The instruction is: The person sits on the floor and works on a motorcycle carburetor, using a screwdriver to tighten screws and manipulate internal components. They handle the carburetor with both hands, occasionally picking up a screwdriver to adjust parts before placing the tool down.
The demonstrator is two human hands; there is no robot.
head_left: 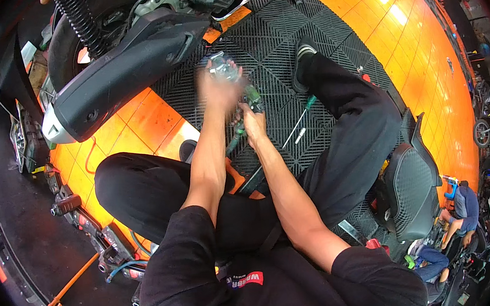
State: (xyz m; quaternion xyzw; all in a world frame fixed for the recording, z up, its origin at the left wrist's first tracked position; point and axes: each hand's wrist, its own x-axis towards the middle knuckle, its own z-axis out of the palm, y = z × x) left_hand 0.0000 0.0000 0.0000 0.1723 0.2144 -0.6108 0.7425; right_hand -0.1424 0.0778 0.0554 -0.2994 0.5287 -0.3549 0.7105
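Landmark: the black exhaust muffler [122,70], slung across the upper left; every place below is taken from it.

1. Scooter rear wheel [91,26], behind and above the muffler, with a coil shock absorber [75,16] at its left. Both are cut off by the top edge.
2. Black grid floor mat [282,49], to the right of the muffler's front end, laid over the orange tiles. You sit on it, legs spread.
3. Your left hand [218,88], just right of the muffler's front end and slightly below it. It is closed around a small clear, shiny part [222,66]. Motion blur smears both, so you cannot tell how firmly the fingers wrap it or what kind of part it is.
4. Your right hand [252,120], right of and below the muffler's front end, just under the left hand. It is clenched on a green-handled tool [251,99]; the working tip is hidden between the hands.
5. Green-handled screwdriver [301,121], lying on the mat further right, untouched.

Handling note: judging by the blur, steady the left hand first. Brace the part against your palm, keep the tool square to it, and work low over the mat so anything dropped stays within reach.
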